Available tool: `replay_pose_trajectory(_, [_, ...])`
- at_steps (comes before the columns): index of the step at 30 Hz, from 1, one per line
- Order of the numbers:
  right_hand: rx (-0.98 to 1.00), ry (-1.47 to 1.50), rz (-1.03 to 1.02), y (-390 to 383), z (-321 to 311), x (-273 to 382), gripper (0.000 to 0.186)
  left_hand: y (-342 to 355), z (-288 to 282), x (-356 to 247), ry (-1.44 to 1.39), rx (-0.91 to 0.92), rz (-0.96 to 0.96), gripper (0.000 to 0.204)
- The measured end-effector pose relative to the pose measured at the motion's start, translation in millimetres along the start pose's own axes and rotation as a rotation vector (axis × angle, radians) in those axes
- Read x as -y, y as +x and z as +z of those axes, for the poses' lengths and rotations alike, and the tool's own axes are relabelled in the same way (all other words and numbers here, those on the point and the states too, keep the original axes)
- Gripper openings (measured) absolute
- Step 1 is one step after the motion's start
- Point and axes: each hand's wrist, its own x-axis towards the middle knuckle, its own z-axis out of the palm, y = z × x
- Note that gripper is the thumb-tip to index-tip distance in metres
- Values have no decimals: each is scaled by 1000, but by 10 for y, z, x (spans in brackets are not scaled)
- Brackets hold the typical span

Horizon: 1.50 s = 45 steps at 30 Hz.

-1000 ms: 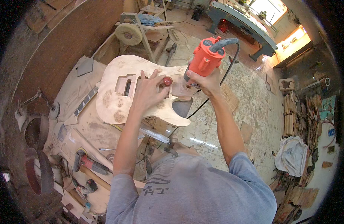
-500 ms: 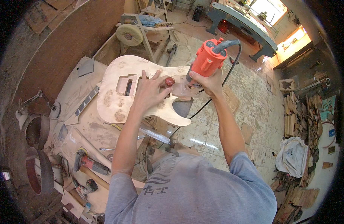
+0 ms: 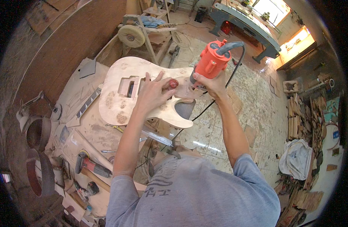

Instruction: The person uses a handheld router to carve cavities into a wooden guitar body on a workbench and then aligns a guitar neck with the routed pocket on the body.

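An unfinished pale wooden guitar body (image 3: 115, 108) with cut cavities lies on the work table. My right hand (image 3: 215, 83) grips an orange router (image 3: 213, 58) low on its housing, above the body's neck end. The router has a clear base plate (image 3: 185, 91) with a red round knob (image 3: 173, 83). My left hand (image 3: 153, 90) has its thumb and a finger round that knob, with other fingers resting spread on the guitar body. The bit is hidden by the router and my hand.
Tools, including a red sander (image 3: 94, 166) and a cordless drill (image 3: 83, 191), lie on the dusty table (image 3: 77, 68). A wooden stand with a buffing wheel (image 3: 130, 35) is behind. A grey machine (image 3: 245, 24) stands far back. Stacked wood offcuts (image 3: 295, 113) line the right side.
The router, its knob and both my hands have shifted a little to the right and slightly down over the guitar body, which has barely moved.
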Motion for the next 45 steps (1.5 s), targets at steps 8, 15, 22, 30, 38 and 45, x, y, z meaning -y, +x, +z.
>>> replay_pose_trajectory(8, [-41, -19, -13, 12, 39, -76, 53, -30, -29, -34, -55, -29, -12, 53])
replay_pose_trajectory(15, [-64, 1, -33, 37, 154, -88, 56, -34, 15, 44, -11, -79, -2, 52])
replay_pose_trajectory(22, [-98, -128, -36, 88, 282, -115, 49, -39, 9, 97, -42, -93, -78, 45])
replay_pose_trajectory(30, [-102, -128, 22, 116, 467, -183, 45, -63, -114, 93, -4, -102, -161, 43])
replay_pose_trajectory(38, [-112, -210, 5, 144, 596, -127, 45, -132, -121, 159, -46, -239, -150, 31])
replay_pose_trajectory(45, [-90, -196, 44, 146, 642, -150, 46, -173, -112, 221, -24, -223, -232, 40])
